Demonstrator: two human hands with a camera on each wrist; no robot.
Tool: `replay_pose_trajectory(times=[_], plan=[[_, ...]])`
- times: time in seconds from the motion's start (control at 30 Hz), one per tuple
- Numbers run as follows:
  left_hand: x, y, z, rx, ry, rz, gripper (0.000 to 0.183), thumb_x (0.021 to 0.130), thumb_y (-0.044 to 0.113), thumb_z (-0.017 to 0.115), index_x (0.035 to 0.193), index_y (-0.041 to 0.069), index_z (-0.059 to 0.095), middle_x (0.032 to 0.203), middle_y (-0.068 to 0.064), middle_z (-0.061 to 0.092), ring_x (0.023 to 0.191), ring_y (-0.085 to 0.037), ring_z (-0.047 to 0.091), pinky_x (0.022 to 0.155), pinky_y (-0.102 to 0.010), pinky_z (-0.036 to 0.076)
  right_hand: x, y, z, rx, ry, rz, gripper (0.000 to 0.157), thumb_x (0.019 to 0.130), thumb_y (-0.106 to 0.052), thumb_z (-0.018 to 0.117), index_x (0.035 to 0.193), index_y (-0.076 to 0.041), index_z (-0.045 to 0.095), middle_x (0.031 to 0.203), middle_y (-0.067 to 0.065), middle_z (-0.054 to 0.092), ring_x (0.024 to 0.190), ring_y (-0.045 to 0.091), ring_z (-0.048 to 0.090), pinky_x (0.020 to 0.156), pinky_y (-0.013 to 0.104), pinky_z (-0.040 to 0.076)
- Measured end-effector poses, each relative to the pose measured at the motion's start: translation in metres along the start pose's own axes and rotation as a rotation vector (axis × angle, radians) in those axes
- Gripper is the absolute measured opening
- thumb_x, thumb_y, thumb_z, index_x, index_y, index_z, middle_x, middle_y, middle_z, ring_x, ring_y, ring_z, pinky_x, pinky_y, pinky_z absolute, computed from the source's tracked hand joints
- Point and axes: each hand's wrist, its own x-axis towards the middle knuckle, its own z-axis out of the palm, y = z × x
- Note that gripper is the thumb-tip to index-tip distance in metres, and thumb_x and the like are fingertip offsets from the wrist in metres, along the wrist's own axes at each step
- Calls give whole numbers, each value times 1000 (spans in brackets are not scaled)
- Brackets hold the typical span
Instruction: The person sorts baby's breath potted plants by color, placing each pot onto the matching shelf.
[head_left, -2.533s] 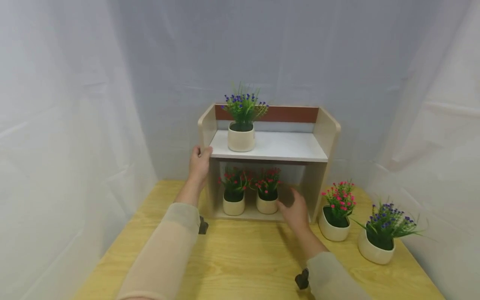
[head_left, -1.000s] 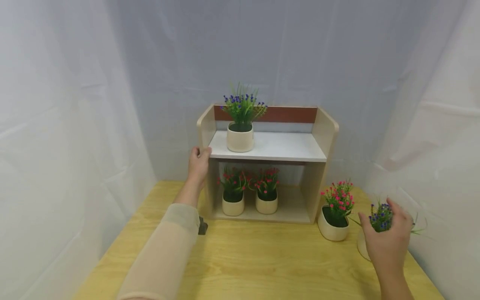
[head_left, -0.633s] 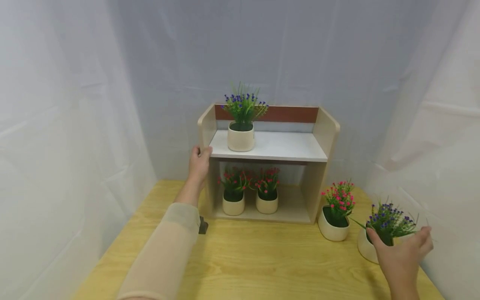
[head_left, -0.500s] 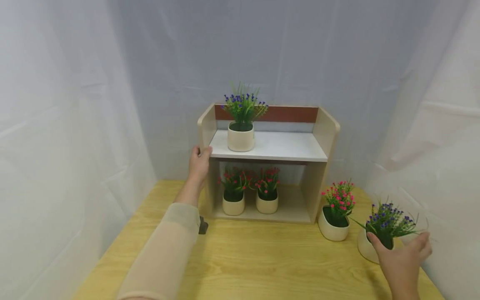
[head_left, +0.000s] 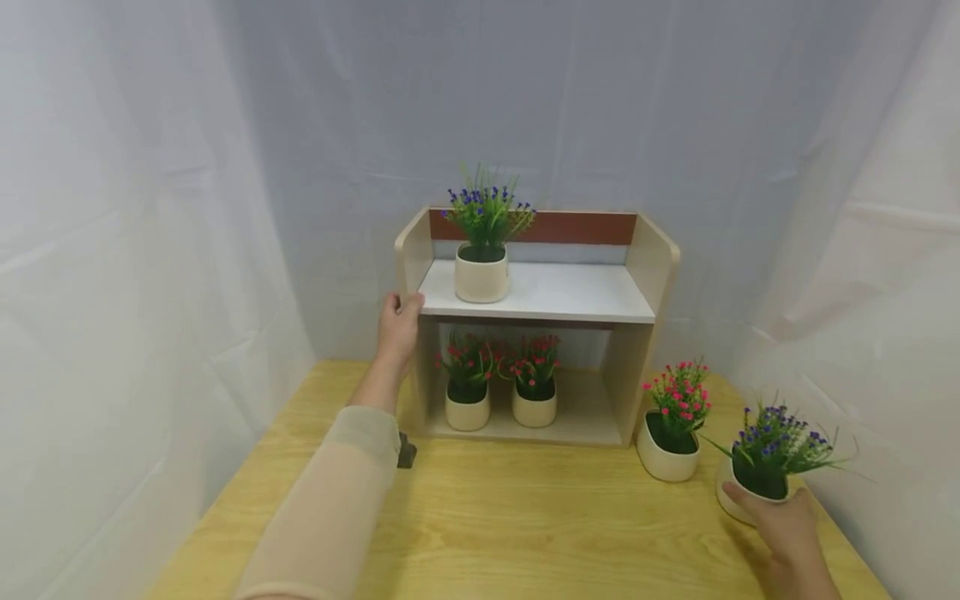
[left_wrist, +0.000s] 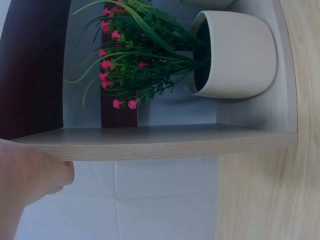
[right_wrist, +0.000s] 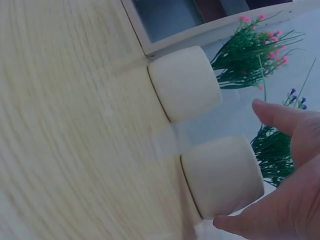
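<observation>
fingers of the right hand (head_left: 786,523) spread wide around the purple-flowered pot (right_wrist: 222,175), contact hard to tell; left hand (head_left: 398,327) grips the two-tier shelf (head_left: 573,292) sidewise, probably steadying it.

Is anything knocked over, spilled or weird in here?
Nope, nothing stands out. The three pots on the shelf and two pots on the table look upright, and I see no spills or cracks.

The pots (head_left: 481,279) look smooth and matt, the tabletop (head_left: 480,521) wood-grained, the backdrop (head_left: 480,100) like creased cloth.
</observation>
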Motion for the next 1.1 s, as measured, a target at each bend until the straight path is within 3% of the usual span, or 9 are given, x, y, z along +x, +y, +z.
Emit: replay_pose_trajectory(times=[0.1, 0.23, 0.37, 0.5, 0.63, 0.8, 1.1], plan=[[1, 1, 0, -2, -1, 4, 57, 112, 45, 52, 158, 14, 41, 170, -13, 42, 160, -34, 36, 136, -57, 24, 4, 4, 0, -25, -54, 52, 120, 99, -28, 77, 166, 11, -15, 177, 36, -7, 165, 55, 3, 136, 66, 10], [3, 0, 0, -2, -6, 5, 57, 112, 45, 53, 158, 14, 41, 170, -12, 43, 160, -33, 36, 136, -57, 24, 9, 8, 1, -33, -33, 56, 122, 98, -22, 76, 163, 11, -21, 175, 37, -17, 164, 59, -6, 136, 68, 5], [3, -1, 1, -3, -2, 0, 55, 111, 44, 54, 157, 14, 43, 168, -13, 44, 159, -33, 37, 136, -56, 24, 12, 13, 6, -14, 66, 23, 109, 95, -10, 75, 167, 13, -3, 174, 41, 5, 162, 56, 14, 135, 66, 13], [1, -2, 2, -9, 0, -6, 55, 112, 42, 53, 159, 14, 42, 170, -13, 42, 161, -34, 36, 136, -58, 23, 11, 16, 11, -41, 148, -22, 90, 94, -6, 76, 160, 18, 20, 162, 43, 34, 147, 54, 37, 128, 65, 28], [0, -1, 2, -10, -1, -6, 56, 112, 42, 53, 160, 15, 41, 172, -13, 41, 162, -34, 34, 137, -58, 22, 11, 18, 12, -57, 177, -40, 86, 94, -7, 77, 158, 19, 26, 158, 42, 39, 142, 53, 42, 122, 63, 32], [1, -1, 2, -15, -4, -3, 55, 112, 42, 53, 158, 15, 41, 171, -12, 42, 162, -34, 34, 137, -58, 22, 11, 17, 11, -74, 181, -38, 87, 96, -12, 77, 160, 17, 25, 160, 42, 38, 144, 54, 41, 124, 65, 31], [2, -3, 0, -24, 0, -3, 55, 112, 42, 54, 158, 15, 42, 170, -12, 42, 161, -33, 35, 136, -58, 23, 11, -1, 9, -66, 240, -56, 90, 99, -27, 77, 163, 11, 27, 162, 39, 39, 145, 52, 40, 126, 64, 30]])
